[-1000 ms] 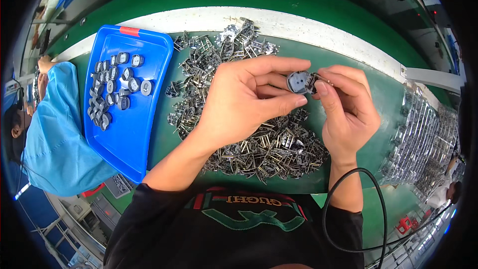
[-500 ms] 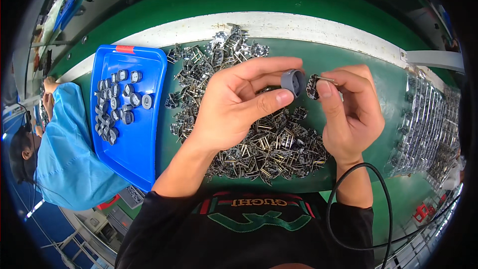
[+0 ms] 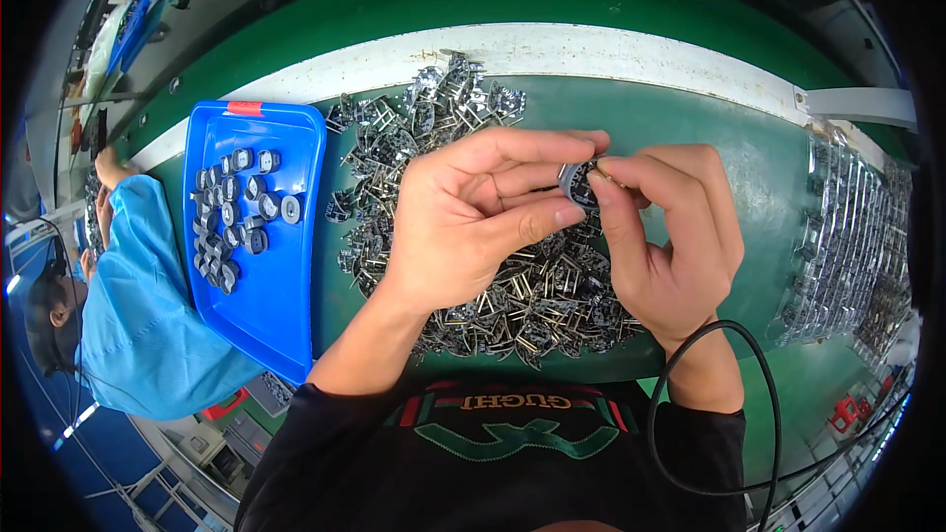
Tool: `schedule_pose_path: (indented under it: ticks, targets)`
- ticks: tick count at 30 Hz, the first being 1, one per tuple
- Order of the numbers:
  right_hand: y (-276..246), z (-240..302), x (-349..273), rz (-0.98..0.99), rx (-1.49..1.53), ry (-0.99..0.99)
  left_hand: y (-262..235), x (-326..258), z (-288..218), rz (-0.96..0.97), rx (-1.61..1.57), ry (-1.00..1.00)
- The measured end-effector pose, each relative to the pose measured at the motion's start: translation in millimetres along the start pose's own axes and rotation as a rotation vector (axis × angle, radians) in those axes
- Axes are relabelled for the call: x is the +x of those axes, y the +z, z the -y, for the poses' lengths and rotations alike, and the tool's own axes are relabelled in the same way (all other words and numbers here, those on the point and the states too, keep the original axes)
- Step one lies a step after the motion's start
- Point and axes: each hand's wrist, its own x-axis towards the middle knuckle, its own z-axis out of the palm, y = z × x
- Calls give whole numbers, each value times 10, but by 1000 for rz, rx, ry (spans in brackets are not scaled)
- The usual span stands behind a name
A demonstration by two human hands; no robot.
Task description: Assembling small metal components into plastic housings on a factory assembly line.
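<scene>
My left hand [image 3: 455, 217] is closed on a grey round plastic housing [image 3: 566, 175], gripping it between thumb and fingertips. Pinched in the fingers of my right hand [image 3: 682, 227] is a small dark circuit board [image 3: 585, 189] with metal pins. The board sits against the open face of the housing; my fingertips hide how far in it is. Beneath both hands spreads a heap of similar circuit boards [image 3: 537, 310] with pins. Left of it, a blue tray [image 3: 261, 310] carries several grey housings [image 3: 230, 212].
A white ledge [image 3: 631, 47] runs along the far side of the green table [image 3: 729, 113]. Clear packs of parts [image 3: 838, 236] lie at the right. A black cable [image 3: 774, 404] loops by my right forearm. At the left sits a person in a blue garment [image 3: 148, 305].
My right hand has moved left, bringing the circuit board from beside the housing to its open face. The housing has turned slightly in my left hand.
</scene>
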Motion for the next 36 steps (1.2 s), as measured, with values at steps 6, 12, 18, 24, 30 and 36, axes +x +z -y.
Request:
schedule_pose_path:
  ticks: [6,12,18,24,30,36]
  targets:
    - [99,103,-23,-91,103,142,42,-13,-10,-43,-25,28]
    - [104,-130,-62,-3,174,38,81,28,-71,-180,34,-13]
    - [84,-273,-73,156,154,37,-86,286,-313,-226,308,114]
    - [49,-360,-121,473,84,18,-824,1248,-741,-489,907,296]
    - [123,-315,-116,458,194,167,-1634,2193,-522,-696,1180,302]
    - [43,-336,-135,469,85,103,-1727,2551,-603,-712,1529,191]
